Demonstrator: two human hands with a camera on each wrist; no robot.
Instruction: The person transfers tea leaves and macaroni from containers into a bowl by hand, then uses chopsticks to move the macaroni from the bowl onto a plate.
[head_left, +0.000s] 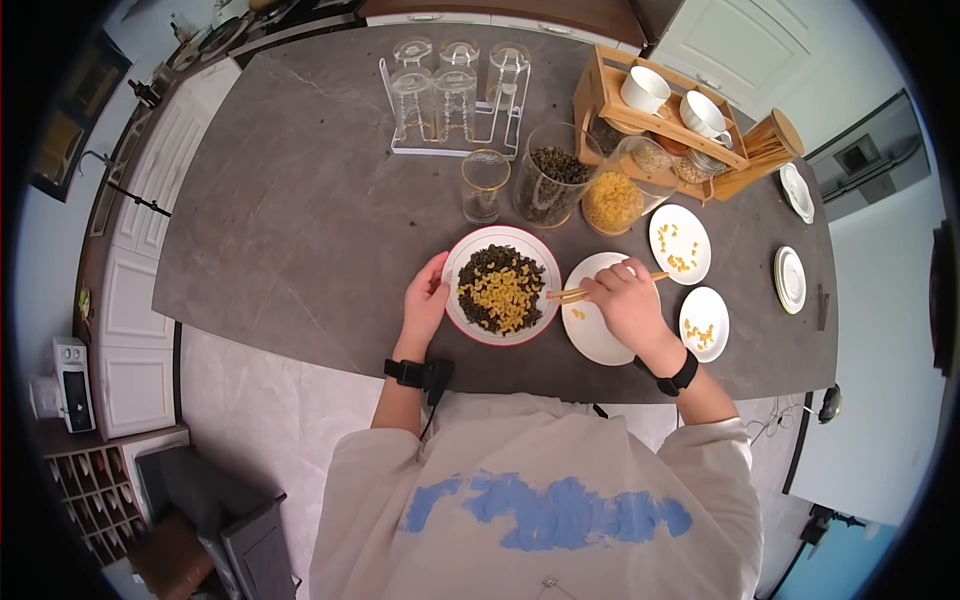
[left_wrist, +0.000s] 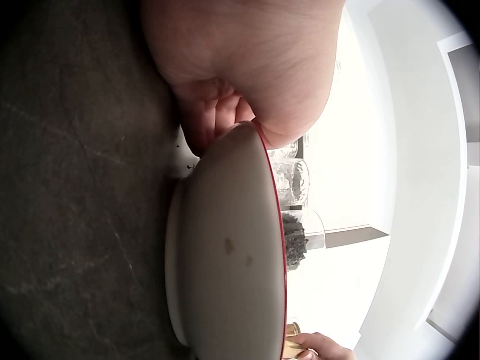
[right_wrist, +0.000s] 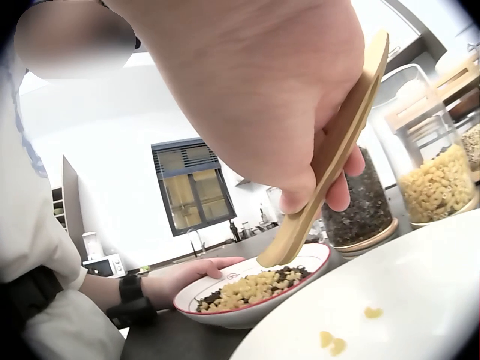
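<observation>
A white bowl [head_left: 459, 325] with a red rim stands on the table, filled with dark, crinkled dried bits [head_left: 487, 262] and topped with yellow macaroni [head_left: 502, 300]. At its left side my left hand [head_left: 427, 300] grips the bowl, thumb at the rim and fingers against the outer wall, as the left wrist view shows. My right hand [head_left: 628, 305] holds wooden tongs [right_wrist: 335, 157] between thumb and fingers. Their tips point left, close to the bowl's right rim. Beneath the right hand lies a white plate [head_left: 597, 345] with a few macaroni pieces [right_wrist: 332, 343].
Two smaller plates [head_left: 690, 222] [head_left: 712, 301] with macaroni sit to the right. Behind the bowl are an empty glass [head_left: 482, 200], a jar of dark bits [head_left: 552, 185] and a macaroni jar [head_left: 613, 203]. Farther back stand a glass rack [head_left: 450, 153] and a wooden cup shelf [head_left: 600, 85].
</observation>
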